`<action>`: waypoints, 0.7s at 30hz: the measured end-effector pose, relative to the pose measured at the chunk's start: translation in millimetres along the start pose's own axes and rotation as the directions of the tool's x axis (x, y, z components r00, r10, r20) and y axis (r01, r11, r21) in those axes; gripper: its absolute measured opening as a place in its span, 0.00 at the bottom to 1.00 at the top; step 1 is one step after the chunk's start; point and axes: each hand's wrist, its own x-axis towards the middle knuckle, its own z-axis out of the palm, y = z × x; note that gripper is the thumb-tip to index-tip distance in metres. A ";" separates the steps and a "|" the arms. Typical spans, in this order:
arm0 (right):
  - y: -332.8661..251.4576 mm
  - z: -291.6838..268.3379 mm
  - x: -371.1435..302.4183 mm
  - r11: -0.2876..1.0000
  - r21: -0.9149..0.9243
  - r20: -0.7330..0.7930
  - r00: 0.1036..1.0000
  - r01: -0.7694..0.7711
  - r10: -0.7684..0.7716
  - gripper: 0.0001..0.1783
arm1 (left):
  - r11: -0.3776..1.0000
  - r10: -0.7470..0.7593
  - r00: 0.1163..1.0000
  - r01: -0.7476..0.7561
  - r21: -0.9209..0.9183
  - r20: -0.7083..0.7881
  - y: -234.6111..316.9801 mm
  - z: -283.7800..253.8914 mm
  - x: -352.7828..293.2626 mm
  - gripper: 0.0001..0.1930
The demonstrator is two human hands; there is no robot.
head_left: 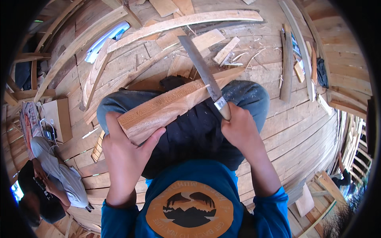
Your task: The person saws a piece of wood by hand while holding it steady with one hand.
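Head view: A seated worker in a blue shirt steadies a block (170,105) of wood lying aslant over the lap, between the knees, on a plank floor (285,154) strewn with offcuts (226,50). The left hand (126,144), thumb and fingers spread wide, clasps the block's near-left end; the right hand (241,127) is closed in a fist around the handle of a saw (200,65), its blade crossing the block toward the far end. Whether the teeth bite the wood cannot be told. With no clamp in sight, the block could roll or slide under a hard stroke, likely making the blade skip. A slip there could reach the trousers (250,93), as the knees sit close beneath.
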 end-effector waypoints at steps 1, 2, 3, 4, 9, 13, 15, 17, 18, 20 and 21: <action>-13.0 -6.1 -4.3 0.999 -0.011 0.002 0.999 0.036 -0.036 0.10 | 1.000 0.011 1.000 -0.011 -0.002 -0.006 1.2 0.3 1.6 0.36; -1.8 -3.3 1.0 0.999 -0.050 -0.002 1.000 0.008 -0.009 0.10 | 1.000 0.022 1.000 -0.022 -0.004 -0.012 3.9 -0.3 2.3 0.36; 7.5 -4.1 7.5 0.999 -0.044 -0.026 1.000 -0.011 0.010 0.10 | 0.999 0.032 0.999 -0.033 -0.006 -0.018 6.6 -0.9 3.1 0.36; 8.4 -6.2 13.9 0.999 -0.029 -0.038 0.999 -0.023 0.022 0.10 | 0.999 0.035 0.999 -0.035 0.007 -0.022 7.5 -2.1 2.2 0.36; -29.4 -5.3 -15.9 0.995 -0.001 0.046 0.994 0.103 -0.103 0.09 | 1.000 -0.002 1.000 0.002 0.014 0.015 -2.6 -1.8 -6.6 0.36; 10.5 -1.2 17.2 0.998 -0.058 -0.047 0.999 -0.008 0.006 0.09 | 1.000 0.015 1.000 -0.014 -0.022 0.023 -2.9 -0.9 -5.6 0.36; -29.4 -6.5 -14.8 0.994 -0.107 0.012 1.000 0.009 -0.008 0.09 | 0.999 0.010 1.000 -0.010 0.033 0.020 -2.9 -2.3 -7.7 0.36; -11.6 -3.8 -5.3 0.994 -0.105 -0.015 1.000 0.013 -0.014 0.11 | 0.999 0.041 0.999 -0.042 0.014 0.012 1.2 -3.8 -0.4 0.36; 2.9 -4.2 5.1 0.993 -0.119 -0.033 0.999 -0.002 -0.002 0.12 | 0.998 0.056 0.998 -0.056 -0.012 0.021 3.4 -5.4 -1.2 0.35; 7.6 -7.4 12.4 0.995 -0.090 -0.045 0.999 -0.032 0.028 0.12 | 0.999 0.043 0.999 -0.043 -0.011 0.032 6.4 -5.0 -2.4 0.35; 3.2 -5.5 5.7 0.997 -0.081 -0.033 0.999 -0.013 0.011 0.11 | 0.999 0.035 0.999 -0.035 -0.003 0.026 6.2 -4.9 -1.9 0.35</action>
